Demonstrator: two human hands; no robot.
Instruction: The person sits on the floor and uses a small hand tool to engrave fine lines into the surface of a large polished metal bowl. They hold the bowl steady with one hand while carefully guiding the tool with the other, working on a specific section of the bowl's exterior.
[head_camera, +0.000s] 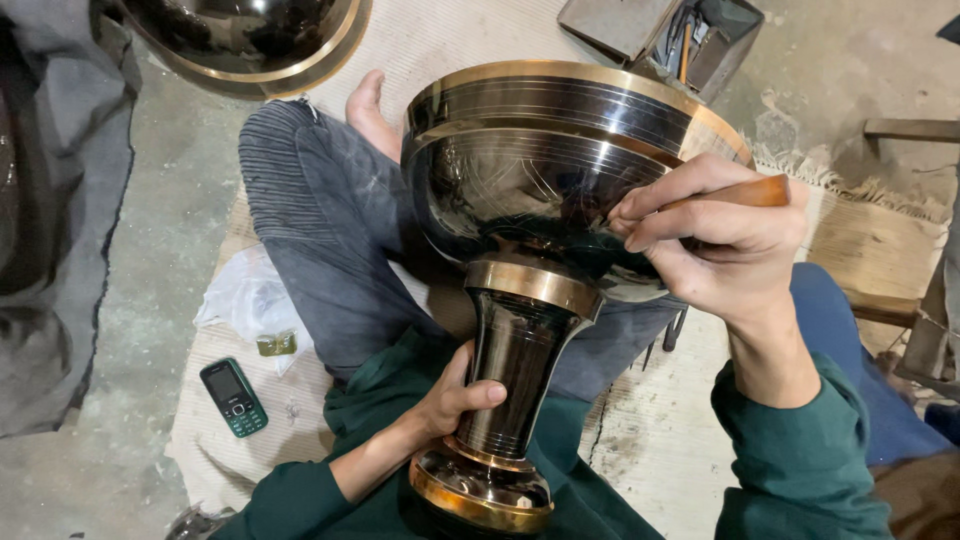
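A large dark polished metal goblet with brass bands (520, 180) rests tilted across my lap, bowl away from me, foot (480, 490) toward my body. My left hand (450, 398) wraps the narrow stem from the left side. My right hand (710, 235) pinches a wooden-handled engraving tool (745, 192) and presses its tip against the bowl's dark side, where fine scratched lines show. Green sleeves cover both arms.
A small green mobile phone (233, 397) and a crumpled clear plastic bag (250, 300) lie on the mat (240, 450) at my left. Another dark brass-rimmed bowl (245, 45) sits at the top left. A metal toolbox (665, 35) stands behind. A wooden block (870, 255) lies at the right.
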